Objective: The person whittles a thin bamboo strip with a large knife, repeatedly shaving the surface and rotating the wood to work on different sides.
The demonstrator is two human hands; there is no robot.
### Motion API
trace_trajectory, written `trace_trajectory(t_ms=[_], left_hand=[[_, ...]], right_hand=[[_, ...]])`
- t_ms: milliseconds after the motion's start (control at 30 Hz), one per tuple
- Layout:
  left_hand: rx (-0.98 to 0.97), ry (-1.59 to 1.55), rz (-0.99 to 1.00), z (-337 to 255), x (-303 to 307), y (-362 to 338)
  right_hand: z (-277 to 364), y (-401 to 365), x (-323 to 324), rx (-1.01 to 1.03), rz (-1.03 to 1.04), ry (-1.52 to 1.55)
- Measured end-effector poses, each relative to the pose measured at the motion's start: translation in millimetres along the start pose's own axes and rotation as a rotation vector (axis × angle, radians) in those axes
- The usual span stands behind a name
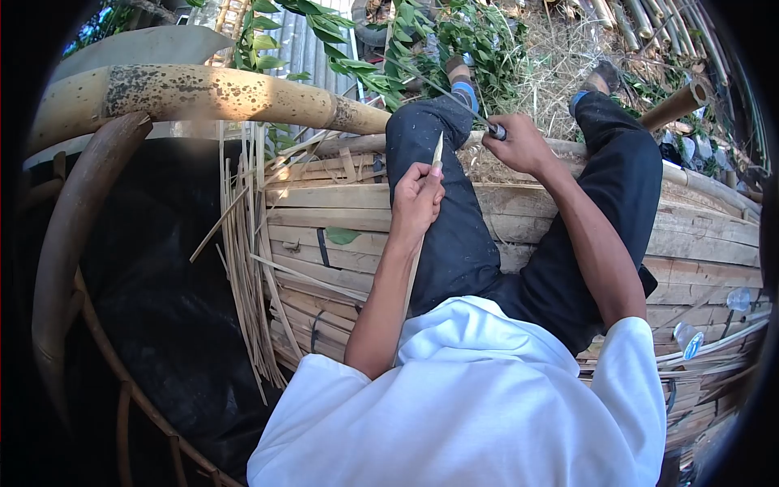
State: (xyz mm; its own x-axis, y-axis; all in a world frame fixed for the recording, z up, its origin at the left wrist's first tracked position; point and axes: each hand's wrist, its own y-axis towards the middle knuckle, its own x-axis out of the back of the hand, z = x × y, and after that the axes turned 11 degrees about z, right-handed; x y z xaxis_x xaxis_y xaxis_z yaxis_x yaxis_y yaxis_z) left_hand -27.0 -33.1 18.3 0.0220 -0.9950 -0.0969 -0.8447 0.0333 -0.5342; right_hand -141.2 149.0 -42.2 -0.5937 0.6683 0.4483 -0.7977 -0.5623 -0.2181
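My left hand point(418, 201) is closed around a thin bamboo strip point(439, 151), whose pale pointed end sticks up past my thumb. The strip's lower part runs down along my left forearm toward my shirt. To the right, my right hand point(522, 146) grips the dark handle of a knife point(497, 131). Its long, thin blade slants up and left, over my left lower leg and in front of green leaves. The blade and the strip are apart. Both hands are above my spread legs in dark trousers.
I sit on a bamboo slat platform point(341, 217). Many loose thin strips point(243, 268) lie at its left edge. A thick bamboo pole point(219, 91) crosses the upper left, above black sheeting point(154, 235). Plastic cups point(688, 339) lie at right; cut poles point(645, 18) lie beyond.
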Motion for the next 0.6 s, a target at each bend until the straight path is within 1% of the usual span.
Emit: trace_trajectory(t_ms=[67,133,200,233,267,333,367,433,500,533,600], left_hand=[[-0.013,0.046,0.0,0.9,-5.1,-0.1],[-0.025,0.089,0.004,0.3,-9.0,0.4],[0.01,0.114,0.003,-0.8,-8.8,-1.2],[0.015,0.111,0.0,-0.8,-9.3,-1.7],[0.02,0.136,0.026,-1.4,-9.8,-1.5],[0.027,0.162,0.054,-3.1,-10.6,-2.5],[0.04,0.18,0.058,-4.6,-10.9,-2.4],[0.052,0.195,0.063,-3.3,-12.1,-1.6],[-0.009,0.247,0.051,1.8,-12.9,-0.4],[-0.008,0.248,0.054,1.8,-13.1,-0.8],[0.031,0.192,0.125,-0.8,-12.4,-3.0]], right_hand=[[3.2,0.0,-3.5,0.064,0.093,0.102],[11.4,-1.9,-7.2,0.095,0.069,0.127],[24.8,-7.2,-9.0,0.038,0.105,0.51],[32.2,-8.8,-9.6,0.047,0.079,0.599],[29.9,-7.4,-10.6,0.046,0.083,0.601],[24.6,-3.4,-11.6,0.038,0.228,0.885],[23.2,-3.2,-14.4,0.07,0.242,0.872],[19.7,-1.3,-14.1,0.065,0.263,0.899],[18.0,-1.0,-14.5,0.059,0.283,0.927],[18.3,-1.2,-15.2,0.066,0.267,0.931],[18.3,-1.0,-15.1,0.071,0.248,0.933]])
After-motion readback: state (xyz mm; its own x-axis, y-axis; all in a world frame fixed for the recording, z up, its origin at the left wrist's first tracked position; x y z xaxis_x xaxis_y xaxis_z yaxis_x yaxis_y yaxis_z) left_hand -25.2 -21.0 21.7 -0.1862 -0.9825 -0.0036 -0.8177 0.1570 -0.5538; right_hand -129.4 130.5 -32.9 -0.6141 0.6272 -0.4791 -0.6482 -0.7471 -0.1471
